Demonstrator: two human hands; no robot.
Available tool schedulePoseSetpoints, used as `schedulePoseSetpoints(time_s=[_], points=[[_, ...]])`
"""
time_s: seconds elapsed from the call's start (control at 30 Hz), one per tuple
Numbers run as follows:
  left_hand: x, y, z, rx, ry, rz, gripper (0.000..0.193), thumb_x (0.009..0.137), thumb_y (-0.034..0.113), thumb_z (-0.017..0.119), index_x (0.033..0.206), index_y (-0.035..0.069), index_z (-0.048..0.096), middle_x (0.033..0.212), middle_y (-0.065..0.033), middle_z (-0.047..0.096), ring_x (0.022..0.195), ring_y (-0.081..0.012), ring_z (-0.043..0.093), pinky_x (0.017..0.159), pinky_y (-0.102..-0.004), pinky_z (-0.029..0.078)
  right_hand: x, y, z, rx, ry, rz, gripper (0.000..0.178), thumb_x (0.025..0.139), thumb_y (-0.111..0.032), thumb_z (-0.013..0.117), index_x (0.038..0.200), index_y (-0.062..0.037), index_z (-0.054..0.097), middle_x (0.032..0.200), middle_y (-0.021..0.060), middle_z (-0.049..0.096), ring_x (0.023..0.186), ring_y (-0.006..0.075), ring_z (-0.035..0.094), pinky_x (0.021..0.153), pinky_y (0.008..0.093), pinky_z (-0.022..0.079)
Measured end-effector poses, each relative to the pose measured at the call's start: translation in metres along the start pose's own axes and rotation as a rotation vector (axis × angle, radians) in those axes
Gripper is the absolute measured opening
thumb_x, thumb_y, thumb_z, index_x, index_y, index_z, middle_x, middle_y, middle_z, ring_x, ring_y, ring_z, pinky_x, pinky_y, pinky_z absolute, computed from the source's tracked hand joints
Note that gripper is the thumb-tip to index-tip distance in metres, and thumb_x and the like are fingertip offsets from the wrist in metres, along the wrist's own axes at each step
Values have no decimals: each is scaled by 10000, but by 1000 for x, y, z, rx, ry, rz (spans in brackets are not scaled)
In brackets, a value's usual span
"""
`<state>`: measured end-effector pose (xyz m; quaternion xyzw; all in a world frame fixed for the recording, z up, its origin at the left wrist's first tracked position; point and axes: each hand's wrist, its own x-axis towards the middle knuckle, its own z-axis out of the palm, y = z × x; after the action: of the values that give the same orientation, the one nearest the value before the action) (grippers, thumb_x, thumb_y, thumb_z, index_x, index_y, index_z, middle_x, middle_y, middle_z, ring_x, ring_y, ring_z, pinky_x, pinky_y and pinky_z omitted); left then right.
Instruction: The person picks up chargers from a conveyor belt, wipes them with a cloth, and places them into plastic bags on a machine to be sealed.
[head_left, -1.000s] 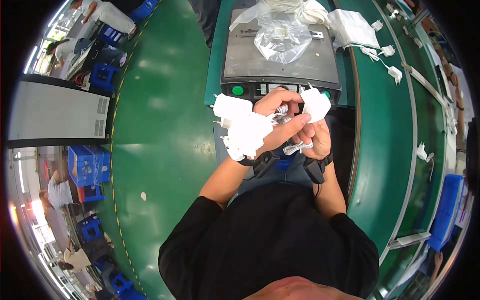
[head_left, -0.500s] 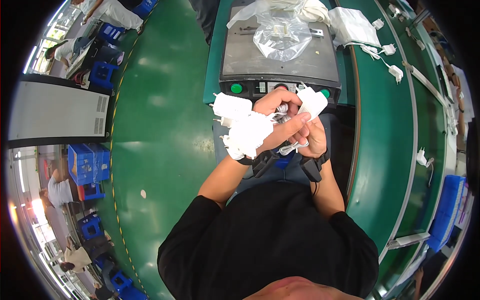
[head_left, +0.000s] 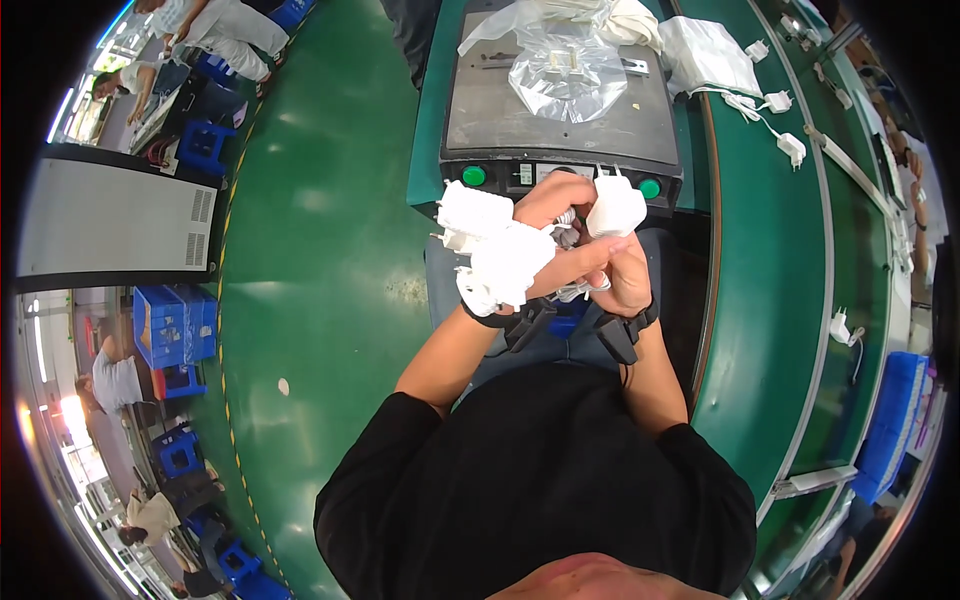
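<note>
Several white power adapters [head_left: 500,262] with pins pointing left are bunched against the back and wrist of my left hand [head_left: 548,212]. That hand's fingers curl round coiled light cable. A single white power adapter [head_left: 616,207] stands between my two hands, its two pins pointing away from me. My right hand [head_left: 630,280] is closed round the lower end of this adapter and its cable. The left fingertips and thumb come close to the same adapter. Loops of white cable [head_left: 582,290] show below the fingers; part of the grip is hidden.
Beyond my hands stands a grey machine [head_left: 560,130] with green buttons and a clear plastic bag [head_left: 568,85] on top. On the green bench [head_left: 755,330] at right lie a white bag [head_left: 708,55], loose adapters [head_left: 791,150] and a blue bin [head_left: 890,425]. People sit working far left.
The single adapter has turned more upright, its pins now pointing away from me. The bunched adapters have shifted slightly to the right with my left hand.
</note>
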<state>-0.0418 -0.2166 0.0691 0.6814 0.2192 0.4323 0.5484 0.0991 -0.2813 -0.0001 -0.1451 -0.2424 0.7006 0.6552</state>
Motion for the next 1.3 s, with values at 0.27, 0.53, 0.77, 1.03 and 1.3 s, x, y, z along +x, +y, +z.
schedulePoseSetpoints(time_s=[0.27, 0.53, 0.77, 1.03, 1.3], points=[[1, -16, 5, 283, 252, 205, 316, 796, 73, 815, 1082, 3, 700, 1048, -105, 716, 805, -143, 687, 716, -279, 545, 8, -27, -1, -896, 268, -367, 315, 946, -82, 641, 1249, -15, 589, 1043, 68, 631, 853, 142, 611, 729, 255, 501], [-3, -21, 2, 202, 183, 171, 328, 795, 90, 810, 1091, 11, 694, 1018, -105, 721, 844, -138, 688, 725, -279, 548, 8, -52, 74, -1599, 191, -686, 361, 771, 20, 785, 1120, -27, 706, 961, 69, 606, 772, 129, 578, 663, 251, 485], [-1, -15, -8, 419, 143, 333, 323, 749, 13, 722, 1064, 11, 649, 962, -156, 669, 811, -303, 676, 696, -359, 545, 10, -39, 68, -1768, 212, -804, 383, 722, -10, 838, 1088, -38, 731, 906, 63, 602, 681, 145, 565, 585, 260, 475], [-10, -13, -10, 291, 137, 101, 285, 747, 4, 712, 1022, 16, 637, 908, -154, 641, 739, -305, 641, 639, -359, 520, 12, -35, 58, -1689, 163, -722, 380, 734, 28, 815, 1099, -34, 730, 911, 52, 603, 695, 117, 563, 605, 245, 472], [-8, -12, -6, 308, 227, -27, 199, 808, 66, 735, 969, 21, 626, 836, -132, 643, 696, -286, 633, 632, -364, 507, 10, -38, 33, -768, 152, -266, 367, 887, 8, 685, 1251, 26, 644, 958, 16, 607, 761, 95, 556, 686, 228, 452]])
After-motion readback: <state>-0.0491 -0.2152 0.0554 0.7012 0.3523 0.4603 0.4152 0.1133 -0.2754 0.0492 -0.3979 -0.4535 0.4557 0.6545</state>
